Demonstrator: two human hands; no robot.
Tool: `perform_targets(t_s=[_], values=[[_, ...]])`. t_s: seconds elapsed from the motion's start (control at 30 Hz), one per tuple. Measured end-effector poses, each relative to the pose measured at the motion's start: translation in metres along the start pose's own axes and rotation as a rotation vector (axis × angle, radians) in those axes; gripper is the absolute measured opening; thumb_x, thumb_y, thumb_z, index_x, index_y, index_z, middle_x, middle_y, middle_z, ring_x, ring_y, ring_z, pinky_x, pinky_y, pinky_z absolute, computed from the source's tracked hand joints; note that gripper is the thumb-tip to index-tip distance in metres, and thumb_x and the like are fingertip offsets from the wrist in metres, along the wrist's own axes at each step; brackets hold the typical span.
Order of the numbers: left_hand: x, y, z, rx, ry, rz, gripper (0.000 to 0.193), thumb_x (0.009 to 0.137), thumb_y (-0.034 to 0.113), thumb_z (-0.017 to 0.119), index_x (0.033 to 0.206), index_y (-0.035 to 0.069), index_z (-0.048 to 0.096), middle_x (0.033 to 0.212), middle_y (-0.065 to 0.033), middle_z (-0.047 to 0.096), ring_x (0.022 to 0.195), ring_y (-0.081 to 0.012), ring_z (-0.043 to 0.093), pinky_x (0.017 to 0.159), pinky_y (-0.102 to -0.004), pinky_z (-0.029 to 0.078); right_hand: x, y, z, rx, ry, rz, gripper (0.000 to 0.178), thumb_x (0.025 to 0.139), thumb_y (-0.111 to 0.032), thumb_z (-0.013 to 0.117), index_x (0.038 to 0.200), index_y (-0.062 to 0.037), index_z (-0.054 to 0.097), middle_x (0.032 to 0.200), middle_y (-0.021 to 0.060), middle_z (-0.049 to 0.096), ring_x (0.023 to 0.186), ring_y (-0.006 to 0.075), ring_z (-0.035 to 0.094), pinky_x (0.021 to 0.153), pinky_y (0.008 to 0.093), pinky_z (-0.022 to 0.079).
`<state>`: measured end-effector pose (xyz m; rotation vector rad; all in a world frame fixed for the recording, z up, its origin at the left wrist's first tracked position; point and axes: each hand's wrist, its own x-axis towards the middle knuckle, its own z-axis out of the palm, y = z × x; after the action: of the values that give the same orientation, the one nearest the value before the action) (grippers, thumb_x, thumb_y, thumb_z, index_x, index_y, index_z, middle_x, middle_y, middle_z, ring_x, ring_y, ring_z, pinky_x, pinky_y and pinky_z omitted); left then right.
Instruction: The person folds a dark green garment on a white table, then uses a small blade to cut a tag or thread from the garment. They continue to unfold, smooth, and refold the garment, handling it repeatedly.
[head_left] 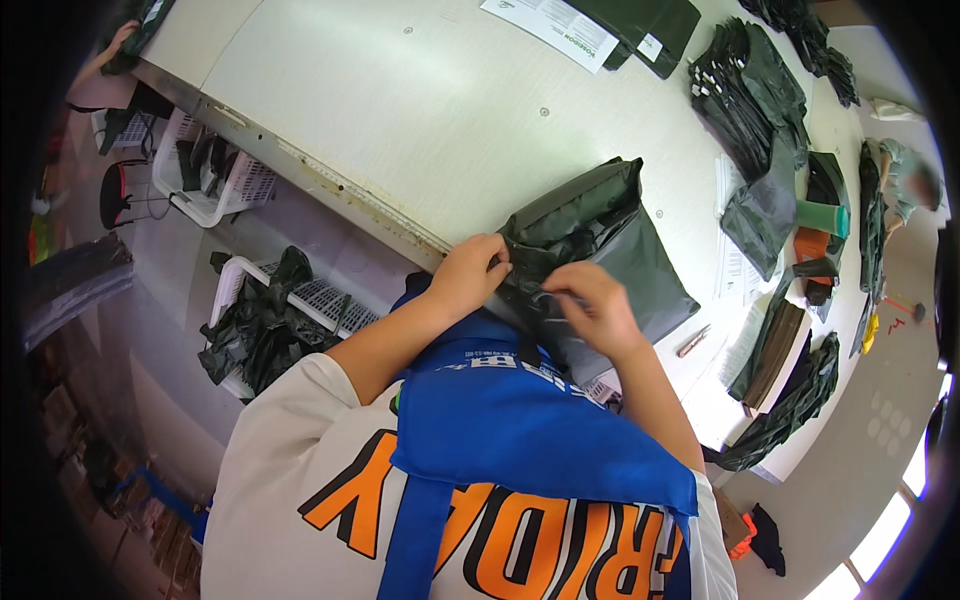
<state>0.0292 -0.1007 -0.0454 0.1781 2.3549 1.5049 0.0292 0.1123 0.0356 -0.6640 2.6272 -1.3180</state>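
Note:
A dark green-black plastic bag (645,265) lies at the near edge of the white table, its mouth gathered into folds on the side toward me. My left hand (470,275) pinches the bag's edge at its left corner, thumb against the fingers. On the front part of the bag, my right hand (597,308) is curled, with thumb and forefinger closed on the crumpled plastic; it is slightly blurred. What the bag contains is hidden.
Stacked dark plastic bags (735,95) and a green cylinder (822,217) lie to the right, with a small pen-like tool (693,341) nearer. White baskets (232,300) with dark plastic stand left, below the table edge. Other people work at far left and far right.

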Motion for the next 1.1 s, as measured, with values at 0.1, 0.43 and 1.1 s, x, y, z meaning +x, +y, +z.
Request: perform_targets(t_s=[0.1,0.43,1.1], values=[[0.005,0.003,-0.012,0.08,-0.113,0.039,0.014,0.074,0.01,0.069,0.083,0.005,0.06,0.084,-0.0099,0.055,0.077,-0.0236,0.056,0.069,-0.0333,0.047,-0.003,0.021,-0.033,0.018,0.422,0.295,0.013,0.083,0.005,0.055,0.09,-0.0021,0.063,0.085,0.007,0.063,0.073,0.0166,0.058,0.07,0.0264,0.048],[0.08,0.039,0.007,0.168,-0.239,-0.226,0.065,0.09,0.052,0.052,0.116,-0.008,0.053,0.104,-0.0222,0.063,0.1,-0.0326,0.061,0.087,-0.0391,0.046,0.044,0.105,-0.055,0.251,0.182,0.585,0.046,0.088,-0.02,0.064,0.13,-0.0056,0.051,0.12,0.0092,0.059,0.105,0.0183,0.055,0.089,0.0304,0.044],[0.05,0.067,0.033,-0.319,-0.468,-0.279,0.071,0.078,0.047,0.065,0.122,-0.006,0.049,0.11,-0.0267,0.059,0.104,-0.0358,0.057,0.09,-0.0399,0.044,0.007,0.06,-0.09,0.348,0.08,0.708,0.06,0.072,-0.014,0.077,0.125,-0.0067,0.051,0.1,0.0018,0.054,0.087,0.0117,0.051,0.078,0.0257,0.044]])
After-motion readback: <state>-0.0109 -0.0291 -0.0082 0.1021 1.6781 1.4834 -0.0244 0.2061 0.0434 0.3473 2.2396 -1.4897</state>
